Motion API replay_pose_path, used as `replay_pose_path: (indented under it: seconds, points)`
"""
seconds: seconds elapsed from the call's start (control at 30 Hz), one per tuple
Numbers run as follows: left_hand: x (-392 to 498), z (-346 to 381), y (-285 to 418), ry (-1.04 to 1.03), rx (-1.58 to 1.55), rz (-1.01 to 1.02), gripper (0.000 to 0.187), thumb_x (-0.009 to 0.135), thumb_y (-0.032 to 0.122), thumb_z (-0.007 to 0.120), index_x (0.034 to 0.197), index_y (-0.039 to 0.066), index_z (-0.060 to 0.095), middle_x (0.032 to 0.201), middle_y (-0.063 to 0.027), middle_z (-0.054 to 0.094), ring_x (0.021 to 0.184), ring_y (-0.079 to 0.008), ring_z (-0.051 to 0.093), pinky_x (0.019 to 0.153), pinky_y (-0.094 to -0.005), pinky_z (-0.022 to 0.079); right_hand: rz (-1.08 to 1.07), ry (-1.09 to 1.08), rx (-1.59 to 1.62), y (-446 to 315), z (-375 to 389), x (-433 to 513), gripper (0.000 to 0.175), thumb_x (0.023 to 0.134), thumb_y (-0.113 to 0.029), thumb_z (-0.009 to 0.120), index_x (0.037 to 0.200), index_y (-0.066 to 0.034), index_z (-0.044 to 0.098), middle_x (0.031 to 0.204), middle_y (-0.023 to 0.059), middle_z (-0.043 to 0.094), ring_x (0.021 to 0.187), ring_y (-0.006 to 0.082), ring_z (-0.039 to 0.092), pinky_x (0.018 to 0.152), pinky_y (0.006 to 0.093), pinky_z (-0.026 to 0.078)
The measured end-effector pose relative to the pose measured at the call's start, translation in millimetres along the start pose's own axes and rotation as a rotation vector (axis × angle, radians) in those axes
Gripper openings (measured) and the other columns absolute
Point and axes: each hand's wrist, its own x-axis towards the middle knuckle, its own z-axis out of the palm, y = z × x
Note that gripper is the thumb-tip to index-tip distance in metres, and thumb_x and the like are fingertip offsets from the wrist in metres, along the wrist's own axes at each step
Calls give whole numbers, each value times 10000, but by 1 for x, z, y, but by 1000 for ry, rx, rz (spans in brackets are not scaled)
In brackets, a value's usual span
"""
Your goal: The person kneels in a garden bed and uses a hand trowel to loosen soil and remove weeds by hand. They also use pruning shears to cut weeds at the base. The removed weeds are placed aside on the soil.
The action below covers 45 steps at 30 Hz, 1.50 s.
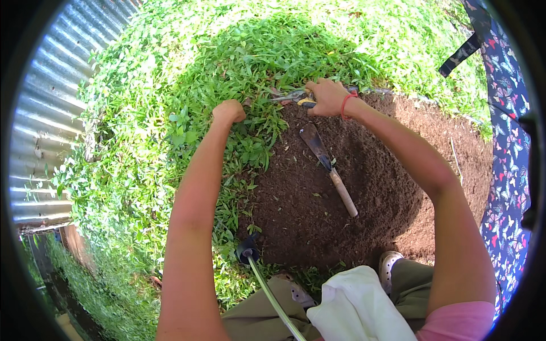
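Note:
My left hand (pixel 229 111) is curled into a fist among the low leafy weeds (pixel 251 140) and seems closed around some of them; its fingertips are hidden. At the upper edge of the bare soil (pixel 290 204), my right hand (pixel 330 97) grips scissor-like shears with yellow-and-black handles (pixel 306 102). Their metal blades point left towards the weeds and my left hand. Below my right hand, a hand trowel (pixel 328 164) lies on the soil, its narrow blade worn and its handle pale and round.
Corrugated metal sheeting (pixel 51 111) stands at the left. Dark butterfly-print fabric (pixel 507 170) with a strap hangs at the right. A metal rod (pixel 275 296) with a dark end slants up beside my left arm. White cloth (pixel 358 298) covers part of my lap, above my clogs.

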Motion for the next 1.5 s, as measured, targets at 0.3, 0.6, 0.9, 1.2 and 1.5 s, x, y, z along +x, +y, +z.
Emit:
replay_pose_path:
  seconds: [0.3,0.6,0.9,1.2,1.5]
  points:
    - [18,11,-54,114,-114,200,154,520,-16,486,616,-61,597,713,-270,590,721,-431,631,561,-430,487,-212,375,-636,-14,34,48,501,772,-301,679,1192,-106,489,1077,91,508,1049,249,485,912,428,364]
    - [14,-3,-71,31,-93,196,198,600,-8,478,703,-77,632,769,-269,623,710,-392,629,585,-438,489,-182,164,-261,-37,58,70,539,644,-228,770,1099,-66,530,998,145,579,913,291,605,707,402,533]
    - [-3,-5,-88,24,-469,-10,435,812,313,681,1015,-70,639,1019,-199,655,866,-302,607,760,-420,473,-280,255,-175,-44,36,41,543,619,-296,774,1065,-64,567,1020,131,558,985,281,555,803,427,448]
    - [-5,-8,-67,53,-182,183,477,803,372,665,919,-90,640,915,-263,651,868,-392,627,763,-432,488,-227,167,-182,-113,66,89,545,604,-322,773,1045,-67,580,995,137,580,962,294,583,780,439,452]
    - [-35,-49,-127,346,-148,65,281,771,149,502,835,-84,646,873,-297,642,835,-418,643,743,-463,506,-379,208,-225,-102,6,58,497,642,-269,768,1058,-69,582,1036,115,591,969,277,595,811,435,475]
